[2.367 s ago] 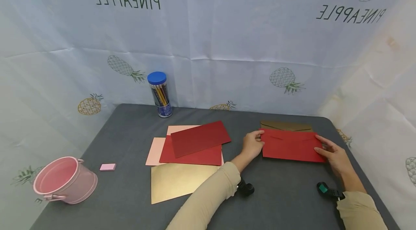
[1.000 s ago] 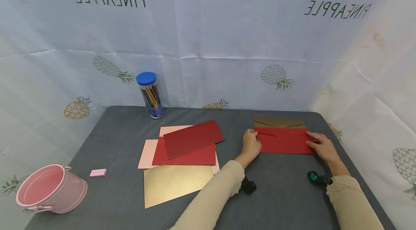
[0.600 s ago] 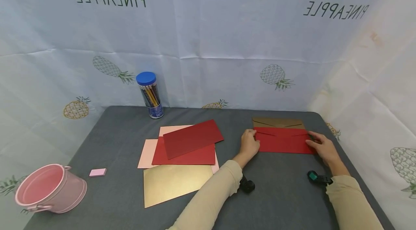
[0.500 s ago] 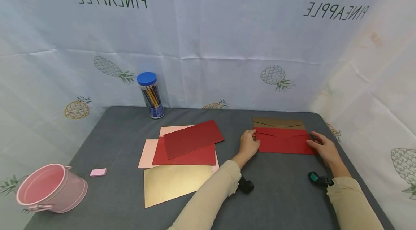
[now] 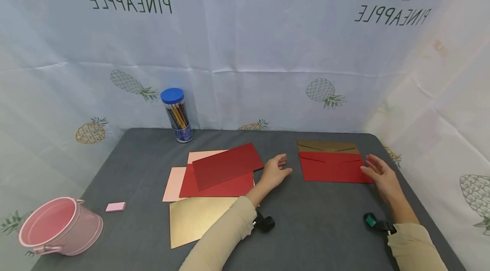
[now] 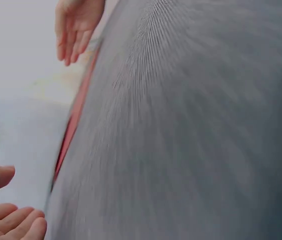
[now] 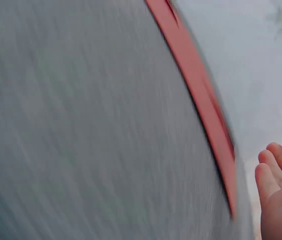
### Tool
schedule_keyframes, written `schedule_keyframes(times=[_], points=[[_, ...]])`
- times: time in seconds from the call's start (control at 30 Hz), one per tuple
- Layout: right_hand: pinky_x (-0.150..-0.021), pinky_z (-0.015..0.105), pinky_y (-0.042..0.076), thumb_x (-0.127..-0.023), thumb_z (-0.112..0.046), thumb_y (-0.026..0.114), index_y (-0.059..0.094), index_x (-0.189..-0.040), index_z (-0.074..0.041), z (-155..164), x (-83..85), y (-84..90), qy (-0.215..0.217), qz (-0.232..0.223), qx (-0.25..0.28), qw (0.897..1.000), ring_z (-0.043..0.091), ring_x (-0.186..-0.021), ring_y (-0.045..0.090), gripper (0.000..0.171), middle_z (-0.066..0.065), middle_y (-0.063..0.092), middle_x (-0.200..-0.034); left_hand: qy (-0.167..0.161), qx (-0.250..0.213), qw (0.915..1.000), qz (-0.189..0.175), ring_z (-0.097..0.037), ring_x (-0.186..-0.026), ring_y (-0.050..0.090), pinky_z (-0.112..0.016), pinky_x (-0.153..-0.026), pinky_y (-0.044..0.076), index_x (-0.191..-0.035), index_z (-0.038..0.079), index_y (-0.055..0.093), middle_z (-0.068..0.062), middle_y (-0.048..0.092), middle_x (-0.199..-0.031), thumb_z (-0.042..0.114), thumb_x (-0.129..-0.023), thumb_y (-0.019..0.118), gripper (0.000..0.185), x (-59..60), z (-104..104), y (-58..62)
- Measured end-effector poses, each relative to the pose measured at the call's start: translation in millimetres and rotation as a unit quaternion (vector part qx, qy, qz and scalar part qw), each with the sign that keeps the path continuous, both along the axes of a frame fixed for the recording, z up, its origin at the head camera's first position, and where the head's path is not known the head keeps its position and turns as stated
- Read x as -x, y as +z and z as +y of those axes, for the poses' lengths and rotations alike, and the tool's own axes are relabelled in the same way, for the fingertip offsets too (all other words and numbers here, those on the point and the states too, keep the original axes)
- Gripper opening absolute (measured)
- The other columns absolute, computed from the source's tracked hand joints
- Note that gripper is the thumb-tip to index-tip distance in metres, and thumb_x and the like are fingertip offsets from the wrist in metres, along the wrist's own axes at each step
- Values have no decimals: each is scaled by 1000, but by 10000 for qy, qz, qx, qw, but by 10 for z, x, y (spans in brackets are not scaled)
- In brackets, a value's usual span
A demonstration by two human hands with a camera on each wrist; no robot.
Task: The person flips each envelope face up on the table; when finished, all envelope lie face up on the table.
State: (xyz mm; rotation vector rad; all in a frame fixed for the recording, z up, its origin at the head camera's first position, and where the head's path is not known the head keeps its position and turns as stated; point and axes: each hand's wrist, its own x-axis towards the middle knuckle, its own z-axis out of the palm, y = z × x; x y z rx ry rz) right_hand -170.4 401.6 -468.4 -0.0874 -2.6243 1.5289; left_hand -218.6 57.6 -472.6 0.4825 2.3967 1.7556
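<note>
A red envelope lies flat on the grey table, overlapping the near part of a gold-brown envelope. My left hand hovers open between this envelope and a stack of red and pink sheets, holding nothing. My right hand is open with relaxed fingers just off the envelope's right edge. The right wrist view shows the red envelope edge-on, blurred, with the fingers apart from it. The left wrist view shows my left fingers and the red envelope's edge.
A gold sheet lies below the stack. A pink bucket sits at the near left, a small pink eraser beside it. A blue-capped pencil tube stands at the back. A pineapple-print cloth walls the table.
Both hands slid the red envelope onto the gold-brown one, then let go. My left hand has drawn away to the left toward the stack; the right hand has lifted off.
</note>
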Motion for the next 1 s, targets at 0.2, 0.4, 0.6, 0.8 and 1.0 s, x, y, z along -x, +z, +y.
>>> schedule_keyframes(times=[0.2,0.4,0.6,0.8,1.0], points=[[-86,0,39,-97,-20,53,20,-148,3,-444,20,11,621,394,259,9970,2,-132,39,65,24,30,-150,-184,-205,9994,229,-33,-127,49,-42,-103,44,-137,-8,41,-24,48,-138,6,-90,62,54,-76,-543,-11],[-92,6,41,-95,-6,55,24,-145,7,-997,66,-53,1471,632,1027,9817,-4,-126,42,61,28,30,-147,88,-14,9987,494,-35,-128,47,-45,-104,41,-139,-7,40,-24,47,-140,7,-89,64,57,-251,-1188,31],[-99,9,37,-92,-3,58,27,-144,8,-1479,136,-84,2029,580,1369,9679,19,-134,41,61,30,31,-147,1002,126,9944,295,-34,-127,49,-44,-104,41,-138,-5,43,-22,49,-138,4,-87,66,57,-360,-1774,93],[-103,15,37,-91,-6,60,28,-144,7,-1896,226,-128,2325,247,1570,9595,42,-136,30,63,28,31,-148,1757,418,9835,62,-36,-129,46,-43,-106,38,-139,-6,40,-24,46,-140,6,-88,65,59,-321,-2172,116],[-111,41,29,-91,-8,62,28,-145,5,-2205,358,-187,2545,-83,1624,9533,41,-138,29,65,26,30,-149,2045,547,9771,-221,-40,-133,40,-46,-108,35,-142,-9,34,-27,39,-144,5,-89,63,62,-276,-2345,116]])
